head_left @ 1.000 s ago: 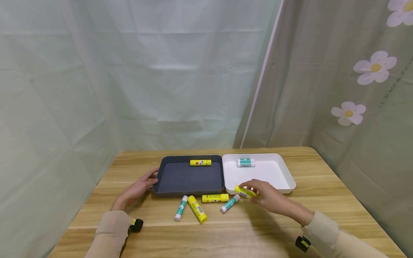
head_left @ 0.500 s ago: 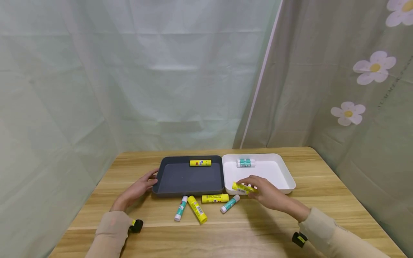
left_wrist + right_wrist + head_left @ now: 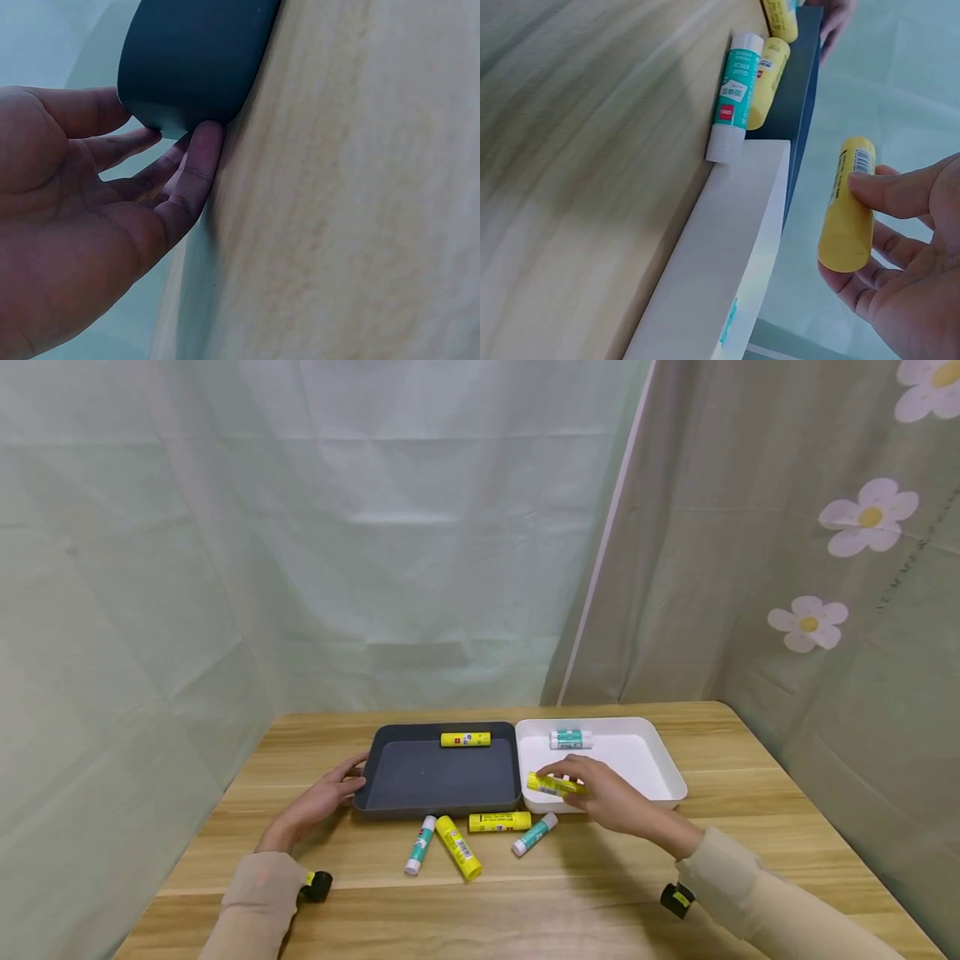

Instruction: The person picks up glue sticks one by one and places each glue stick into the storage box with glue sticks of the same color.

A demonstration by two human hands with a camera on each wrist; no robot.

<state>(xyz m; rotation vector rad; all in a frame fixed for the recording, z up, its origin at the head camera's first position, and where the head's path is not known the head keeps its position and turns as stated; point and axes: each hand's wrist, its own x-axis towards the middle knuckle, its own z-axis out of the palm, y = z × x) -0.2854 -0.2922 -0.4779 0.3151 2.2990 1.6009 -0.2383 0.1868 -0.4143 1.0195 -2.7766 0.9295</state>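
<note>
My right hand (image 3: 611, 795) pinches a yellow glue stick (image 3: 551, 785) between thumb and fingers, held above the near left part of the white tray (image 3: 660, 752). In the right wrist view the glue stick (image 3: 847, 206) is tilted and apart from the tray. My left hand (image 3: 318, 802) rests its fingertips on the left end of the dark grey tray (image 3: 435, 810). Seen from the left wrist, the fingers touch the outer wall of that tray (image 3: 195, 67). A yellow glue stick (image 3: 466, 739) lies in the dark tray; green-and-white glue sticks (image 3: 571, 739) lie in the white one.
In front of the trays on the wooden table (image 3: 525, 910) lie two yellow glue sticks (image 3: 459, 847) (image 3: 499, 822) and two green-and-white glue sticks (image 3: 420, 845) (image 3: 535, 835). The trays stand side by side. A curtain (image 3: 420, 568) hangs behind.
My right hand has moved left and slightly away from me with the yellow glue stick, from the white tray's front edge to above its inside. The left hand has stayed put.
</note>
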